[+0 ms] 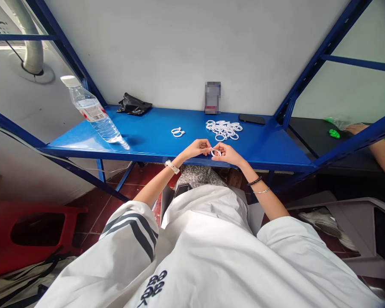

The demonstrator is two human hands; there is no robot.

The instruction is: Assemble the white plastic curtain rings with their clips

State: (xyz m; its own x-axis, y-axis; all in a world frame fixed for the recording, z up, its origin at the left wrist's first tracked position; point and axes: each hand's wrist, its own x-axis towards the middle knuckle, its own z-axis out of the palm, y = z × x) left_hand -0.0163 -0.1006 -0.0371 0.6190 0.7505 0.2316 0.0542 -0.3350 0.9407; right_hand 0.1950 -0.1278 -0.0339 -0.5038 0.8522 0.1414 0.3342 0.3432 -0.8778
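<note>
— What is held by the hands?

— A single white plastic ring (216, 152) is pinched from both sides. The fingertips of the left hand (197, 148) are closed on its left edge, and those of the right hand (226, 153) on its right edge.

— Where is it kept?

— It is held in front of the pile of white rings (223, 129), nearer the person, over the front edge of the blue shelf (147, 137).

— What else is seen about the pile?

— Two rings (178, 132) are laid together to its left, apart from it. A black phone (252, 119) is placed just to its right, towards the back. A clear water bottle (94, 113) is stood well to its left, with a black bag (134, 104) behind that side by the wall. Another person's arm (383, 156) is seen far to its right.
</note>
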